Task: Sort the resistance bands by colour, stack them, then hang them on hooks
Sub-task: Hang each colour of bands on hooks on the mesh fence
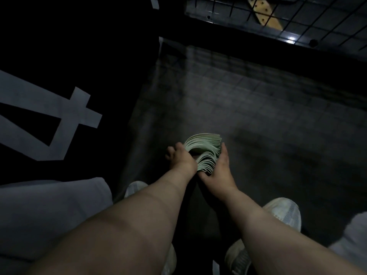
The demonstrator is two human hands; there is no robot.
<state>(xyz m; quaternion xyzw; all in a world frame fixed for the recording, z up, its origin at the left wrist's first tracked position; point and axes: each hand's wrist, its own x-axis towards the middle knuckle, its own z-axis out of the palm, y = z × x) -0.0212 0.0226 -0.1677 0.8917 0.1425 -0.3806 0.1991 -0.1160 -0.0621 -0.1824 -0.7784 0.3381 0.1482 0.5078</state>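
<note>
Head view showed the left hand (181, 158) and right hand (220, 169) pressed against either side of a fanned stack of pale green bands (204, 150) above the floor (268, 116), seemingly squaring them up.

A big pale shape like the number 4 (59, 114) is printed on the black cloth (79, 46) at the left. It is turned sideways and partly cut off by the edge. No other words or numbers can be read.
</note>
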